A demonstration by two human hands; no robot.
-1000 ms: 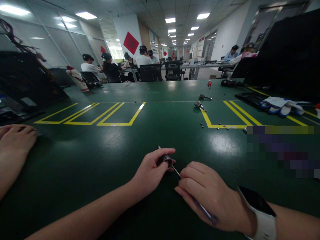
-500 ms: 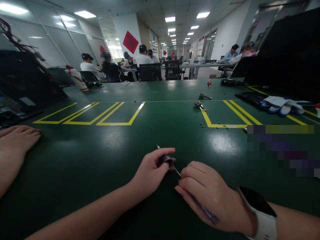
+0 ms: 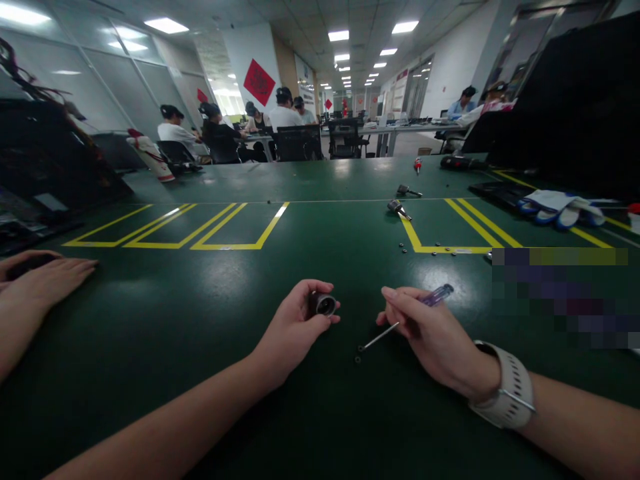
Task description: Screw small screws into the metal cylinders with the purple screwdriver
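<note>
My left hand (image 3: 297,327) is closed around a dark hollow metal cylinder (image 3: 326,305), its open round end facing me. My right hand (image 3: 427,333) grips a small screwdriver (image 3: 437,295) with a see-through purple handle, held like a pen. The thin shaft slants down to the left, its tip at a small dark ring (image 3: 360,349) low over or on the tabletop. A second small ring (image 3: 357,360) lies just below it. The screwdriver is apart from the cylinder. The far end of the cylinder is hidden by my fingers.
Two metal parts with shafts (image 3: 399,209) and several small rings (image 3: 434,253) lie on the green table (image 3: 210,320). White-blue gloves (image 3: 560,208) rest at right. Another person's hand (image 3: 47,280) is at the left edge. People sit behind.
The screwdriver has come out of the cylinder and swung round, its tip now down at the small rings. My right hand has turned and shifted right. My left hand has moved slightly left.
</note>
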